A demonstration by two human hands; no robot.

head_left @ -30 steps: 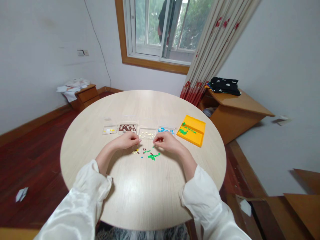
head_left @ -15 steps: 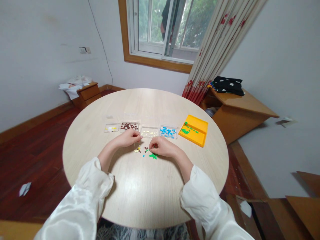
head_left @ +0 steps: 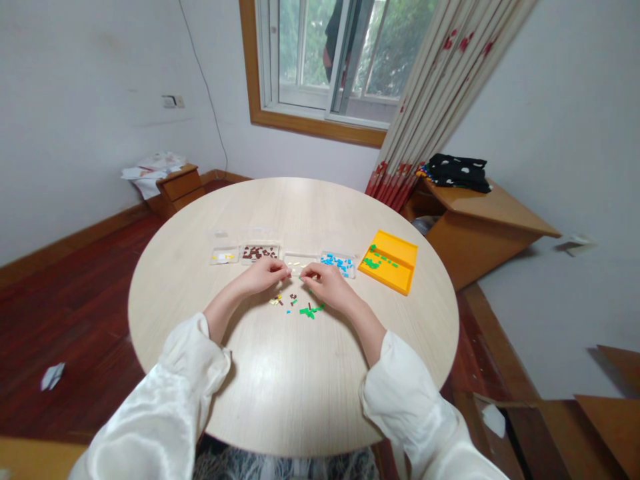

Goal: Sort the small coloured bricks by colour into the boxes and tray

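Observation:
My left hand [head_left: 264, 275] and my right hand [head_left: 323, 280] hover close together over the round wooden table [head_left: 295, 373], fingertips pinched and almost touching. What each pinch holds is too small to make out. Just below them lies a loose scatter of tiny bricks [head_left: 303, 308], mostly green with a few brown, yellow and blue. Behind the hands stands a row of small clear trays: one with yellow pieces [head_left: 224, 256], one with brown pieces [head_left: 259, 253], one with pale pieces [head_left: 299, 260] and one with blue pieces [head_left: 338, 263].
An orange tray [head_left: 389, 260] with green pieces sits at the right of the row. A low wooden cabinet [head_left: 470, 220] with dark cloth on it stands right of the table. A small bedside cabinet [head_left: 173, 187] with papers is at the far left. A window and curtain lie beyond.
My right hand has lifted off the green pieces and moved up and left toward my left hand. The left hand has shifted slightly right. The fingertips now nearly meet.

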